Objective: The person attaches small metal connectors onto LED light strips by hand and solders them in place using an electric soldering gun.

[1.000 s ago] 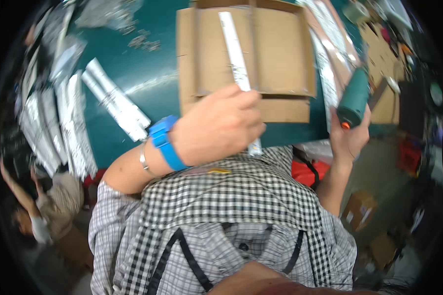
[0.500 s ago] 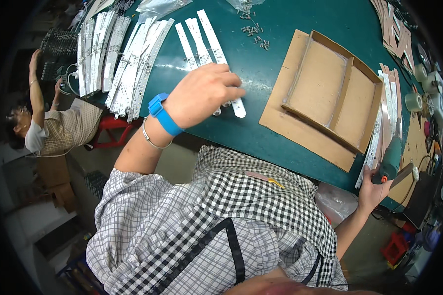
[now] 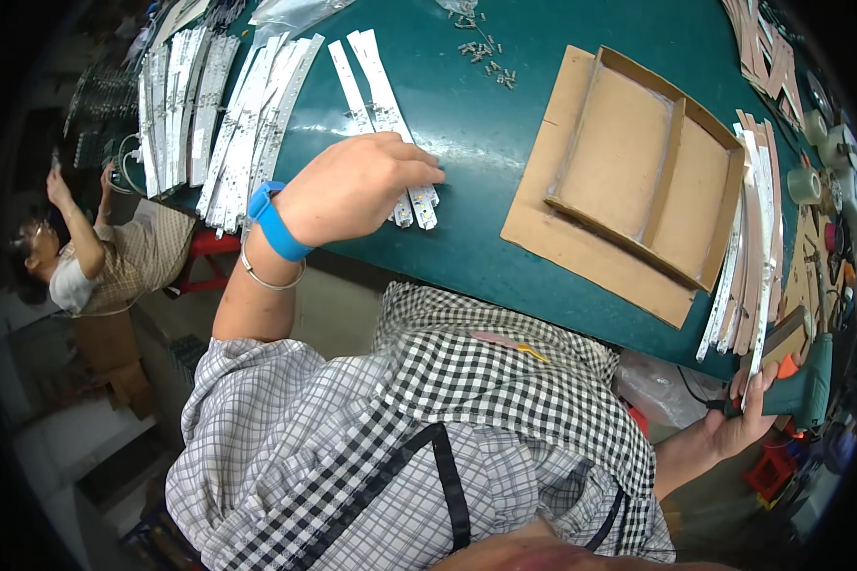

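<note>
My left hand point(image 3: 352, 187), with a blue band at the wrist, is curled down over a few white LED light strips point(image 3: 384, 90) on the green table. Its fingertips are hidden behind the knuckles, at the strips. At the lower right, my right hand point(image 3: 738, 428) is closed round the handle of a green glue gun point(image 3: 815, 381) with an orange trigger. A thin white strip point(image 3: 761, 324) reaches down to the right fingers from a bundle of strips at the table edge; I cannot tell whether they pinch it.
A cardboard tray point(image 3: 662, 171) with a divider lies right of centre. Piles of white strips point(image 3: 176, 105) are at the left, small metal parts point(image 3: 481, 48) at the back, tape rolls point(image 3: 804, 187) at the right. A co-worker point(image 3: 95, 243) is at far left.
My left hand has moved slightly left, bringing the right-hand strip against its neighbour. My right hand has moved down and right with the glue gun, which has swung outward.
</note>
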A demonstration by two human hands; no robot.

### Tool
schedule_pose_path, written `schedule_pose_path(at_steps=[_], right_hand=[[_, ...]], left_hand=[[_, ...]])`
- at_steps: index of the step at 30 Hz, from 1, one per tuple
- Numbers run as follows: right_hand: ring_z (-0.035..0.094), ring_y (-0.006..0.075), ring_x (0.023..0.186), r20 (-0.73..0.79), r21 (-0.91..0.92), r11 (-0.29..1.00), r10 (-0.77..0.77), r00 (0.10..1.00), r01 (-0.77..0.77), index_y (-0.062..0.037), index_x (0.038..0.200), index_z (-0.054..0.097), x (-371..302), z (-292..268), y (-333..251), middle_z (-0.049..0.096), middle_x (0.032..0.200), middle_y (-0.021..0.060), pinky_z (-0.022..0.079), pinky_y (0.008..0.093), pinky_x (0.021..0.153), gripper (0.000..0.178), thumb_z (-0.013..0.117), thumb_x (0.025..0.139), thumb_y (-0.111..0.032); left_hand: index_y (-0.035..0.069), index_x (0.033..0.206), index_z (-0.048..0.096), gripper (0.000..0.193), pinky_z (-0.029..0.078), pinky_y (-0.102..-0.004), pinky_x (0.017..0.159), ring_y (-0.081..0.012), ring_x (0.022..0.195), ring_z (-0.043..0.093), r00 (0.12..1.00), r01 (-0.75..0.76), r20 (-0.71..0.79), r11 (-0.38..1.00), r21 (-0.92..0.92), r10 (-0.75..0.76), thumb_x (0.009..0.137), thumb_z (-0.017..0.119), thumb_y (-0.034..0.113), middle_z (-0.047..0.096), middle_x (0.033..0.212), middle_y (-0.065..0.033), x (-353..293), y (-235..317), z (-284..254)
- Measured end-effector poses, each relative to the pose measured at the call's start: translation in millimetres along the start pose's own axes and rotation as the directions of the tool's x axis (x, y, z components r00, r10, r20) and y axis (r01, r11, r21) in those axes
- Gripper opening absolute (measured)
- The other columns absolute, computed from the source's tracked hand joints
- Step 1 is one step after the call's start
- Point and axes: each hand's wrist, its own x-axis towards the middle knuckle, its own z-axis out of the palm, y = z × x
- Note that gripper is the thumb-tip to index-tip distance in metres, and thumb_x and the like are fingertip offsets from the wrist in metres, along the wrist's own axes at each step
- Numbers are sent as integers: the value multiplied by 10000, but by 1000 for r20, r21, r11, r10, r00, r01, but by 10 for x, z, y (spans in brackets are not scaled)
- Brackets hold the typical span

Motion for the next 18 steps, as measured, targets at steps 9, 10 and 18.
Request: schedule_pose_path(at_steps=[9, 10, 18], right_hand=[[423, 104, 557, 75, 116, 989, 79, 994, -87, 37, 1315, 368, -355, 496, -74, 395, 748, 35, 365, 218, 451, 717, 632, 648, 33], [446, 107, 574, 145, 185, 976, 91, 985, -117, 25, 1321, 364, -368, 593, 28, 418, 748, 31, 391, 216, 476, 727, 641, 650, 69], [531, 97, 693, 245, -38, 989, 148, 958, -143, 25, 1243, 481, -561, 911, 277, 542, 825, 24, 461, 236, 629, 479, 665, 802, 59]], left_hand=[[48, 889, 692, 142, 493, -336, 618, -249, 669, 603, 952, -15, -306, 999, -29, 6, 748, 700, 64, 649, 794, -104, 971, -389, 108], [52, 866, 696, 141, 505, -347, 654, -260, 714, 629, 950, 124, -292, 992, 14, -115, 734, 715, 99, 668, 796, -104, 1023, -425, 122], [52, 811, 707, 198, 517, -316, 678, -230, 740, 661, 942, 277, -139, 942, -192, -305, 691, 780, 192, 686, 792, -86, 1330, -612, 313]])
